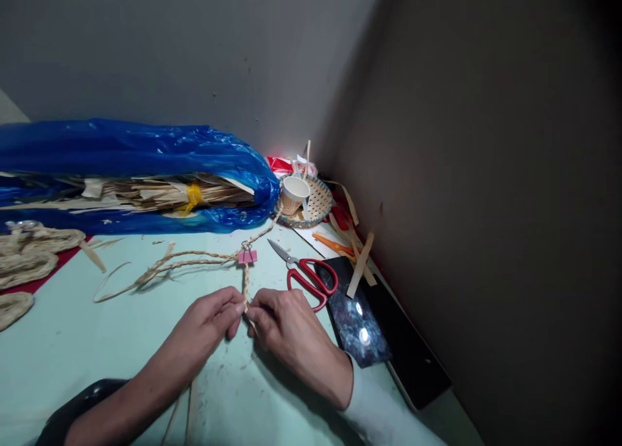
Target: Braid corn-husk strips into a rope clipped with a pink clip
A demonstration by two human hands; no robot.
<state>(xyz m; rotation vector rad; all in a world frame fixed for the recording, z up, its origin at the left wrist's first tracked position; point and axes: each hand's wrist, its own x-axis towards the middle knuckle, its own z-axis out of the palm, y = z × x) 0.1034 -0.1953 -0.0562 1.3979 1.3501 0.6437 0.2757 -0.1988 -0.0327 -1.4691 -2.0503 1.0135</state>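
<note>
A thin straw braid (246, 279) hangs down from a pink binder clip (247, 257) on the pale green table (121, 349). My left hand (207, 323) pinches the lower end of the braid from the left. From the right, my right hand (286, 326) pinches the same end, its fingertips close beside the left ones. Loose strand ends show faintly between the hands. More braided cord (194, 258) runs left from the clip, and another length goes up toward a round woven basket (318, 203).
Red-handled scissors (311, 281) lie right of the clip, beside a dark tablet (357, 323). A paper cup (294, 195) stands in the basket. Behind lies a blue plastic bag (146, 141) of straw. Coiled braids (29, 258) sit at the left edge.
</note>
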